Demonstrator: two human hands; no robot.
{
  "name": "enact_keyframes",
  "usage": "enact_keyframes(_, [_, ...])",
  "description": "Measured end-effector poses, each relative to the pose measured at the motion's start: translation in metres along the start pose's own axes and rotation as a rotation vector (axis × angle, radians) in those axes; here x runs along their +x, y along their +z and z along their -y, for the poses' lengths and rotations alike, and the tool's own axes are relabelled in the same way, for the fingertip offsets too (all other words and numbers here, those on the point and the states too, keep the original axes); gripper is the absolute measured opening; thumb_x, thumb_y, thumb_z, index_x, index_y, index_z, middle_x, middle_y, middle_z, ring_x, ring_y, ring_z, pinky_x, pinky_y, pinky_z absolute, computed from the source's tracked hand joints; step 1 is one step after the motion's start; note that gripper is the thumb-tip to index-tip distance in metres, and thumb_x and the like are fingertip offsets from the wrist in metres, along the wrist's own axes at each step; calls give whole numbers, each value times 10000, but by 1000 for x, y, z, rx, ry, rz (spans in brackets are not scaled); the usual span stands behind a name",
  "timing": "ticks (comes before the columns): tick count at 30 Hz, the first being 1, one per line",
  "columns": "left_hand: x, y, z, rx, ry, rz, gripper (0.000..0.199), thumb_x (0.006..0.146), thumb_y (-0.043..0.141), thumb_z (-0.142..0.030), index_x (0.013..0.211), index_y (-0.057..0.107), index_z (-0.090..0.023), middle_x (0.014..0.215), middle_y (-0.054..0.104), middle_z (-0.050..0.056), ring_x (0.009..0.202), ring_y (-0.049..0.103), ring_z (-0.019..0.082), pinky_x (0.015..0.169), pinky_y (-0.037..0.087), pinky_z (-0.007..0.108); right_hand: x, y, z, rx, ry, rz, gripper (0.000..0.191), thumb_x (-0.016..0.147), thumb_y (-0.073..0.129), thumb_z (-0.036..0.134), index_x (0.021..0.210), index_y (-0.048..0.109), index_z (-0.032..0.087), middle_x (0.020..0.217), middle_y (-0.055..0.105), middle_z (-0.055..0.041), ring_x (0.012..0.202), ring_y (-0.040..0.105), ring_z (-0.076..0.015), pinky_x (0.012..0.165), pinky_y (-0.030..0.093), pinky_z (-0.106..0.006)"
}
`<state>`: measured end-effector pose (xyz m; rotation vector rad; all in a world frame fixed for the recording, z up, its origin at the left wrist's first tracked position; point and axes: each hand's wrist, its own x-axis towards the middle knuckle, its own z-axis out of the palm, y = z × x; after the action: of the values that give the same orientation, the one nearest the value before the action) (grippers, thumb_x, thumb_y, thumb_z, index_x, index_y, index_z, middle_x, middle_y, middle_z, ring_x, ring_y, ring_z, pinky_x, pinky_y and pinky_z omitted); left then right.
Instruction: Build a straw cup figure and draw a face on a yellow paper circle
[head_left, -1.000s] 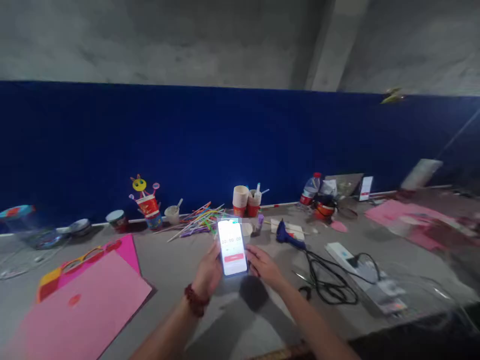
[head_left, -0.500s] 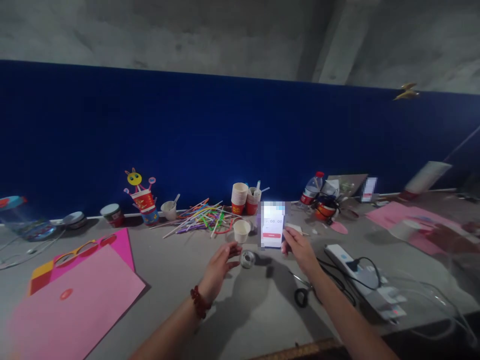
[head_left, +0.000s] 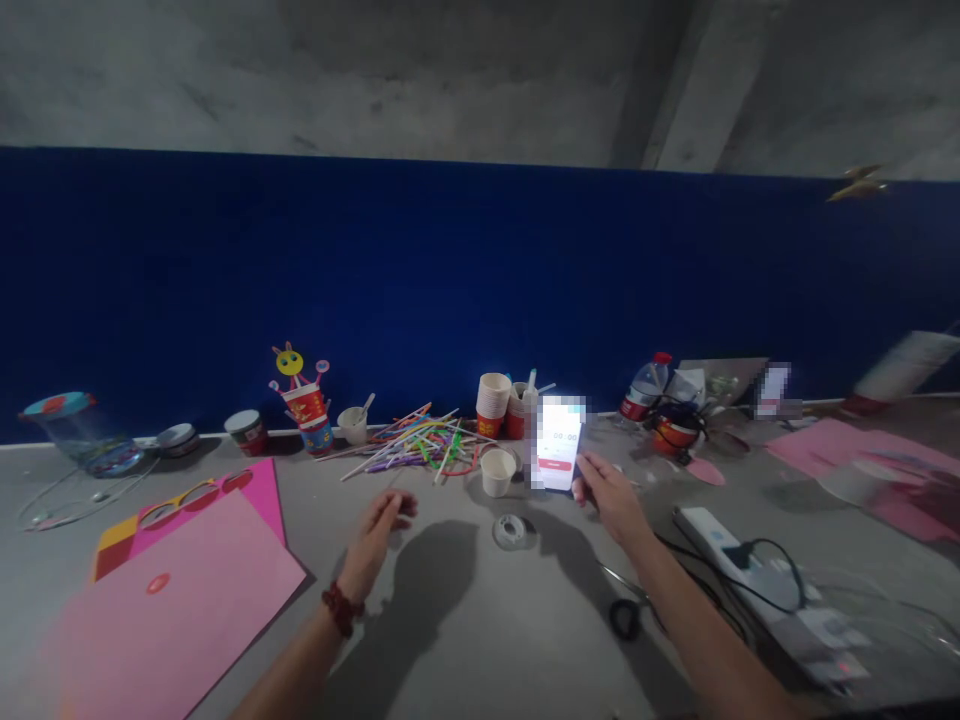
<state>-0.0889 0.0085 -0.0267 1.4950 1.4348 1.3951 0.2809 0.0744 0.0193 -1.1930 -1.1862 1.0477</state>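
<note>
My left hand [head_left: 375, 532] hovers over the grey table, its fingers loosely curled and slightly apart with nothing in them; a red bead bracelet is on the wrist. My right hand [head_left: 609, 490] grips the lower right edge of a smartphone [head_left: 556, 462], which is upright with its lit screen facing me, showing a timer-like readout partly blurred out. Between the hands lies a roll of clear tape [head_left: 510, 531]. Just behind it stands a white paper cup [head_left: 496, 472]. Scissors [head_left: 624, 618] with black handles lie under my right forearm, partly hidden.
Colourful sticks [head_left: 420, 445] lie behind, near stacked paper cups [head_left: 493, 400] and a cup figure [head_left: 306, 405]. Pink paper [head_left: 195, 610] covers the left side. A power strip [head_left: 739, 565] with cables, a plastic bottle [head_left: 646, 388] and more pink paper [head_left: 825, 450] are at the right.
My left hand has moved left, away from the tape roll. The right hand keeps its grip on the smartphone. The whole view has shifted slightly.
</note>
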Motion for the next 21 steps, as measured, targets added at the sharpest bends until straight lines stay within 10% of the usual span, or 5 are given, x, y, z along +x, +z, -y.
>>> enact_keyframes(6, [152,0,-28,464,150,53,456,860,659,-472,1230,608,-211,1347,573,127,1281,516,301,1069,439,440,-12,41,-1,50,2,35,573,718,707,660,991,652,160,448,555,39,400,476,-135,410,363,-247])
enact_keyframes(10, [218,38,-30,785,49,287,367,927,645,-385,1219,609,-166,1278,607,112,1145,603,274,961,513,495,-20,66,15,120,-20,44,590,744,706,649,1066,646,159,457,571,37,406,491,-140,418,378,-248])
enact_keyframes(15, [224,64,1,982,-13,478,350,956,615,-353,1252,587,-168,1254,615,103,1064,639,243,887,561,451,-17,93,30,75,-62,40,570,795,653,650,1092,630,163,484,602,30,430,538,-153,469,435,-259])
enact_keyframes(21, [199,40,27,1007,27,531,338,960,608,-354,1250,592,-181,1279,605,104,1090,628,245,913,549,457,19,150,28,34,-121,-20,485,877,532,600,1129,624,196,507,612,13,486,613,-209,524,503,-312])
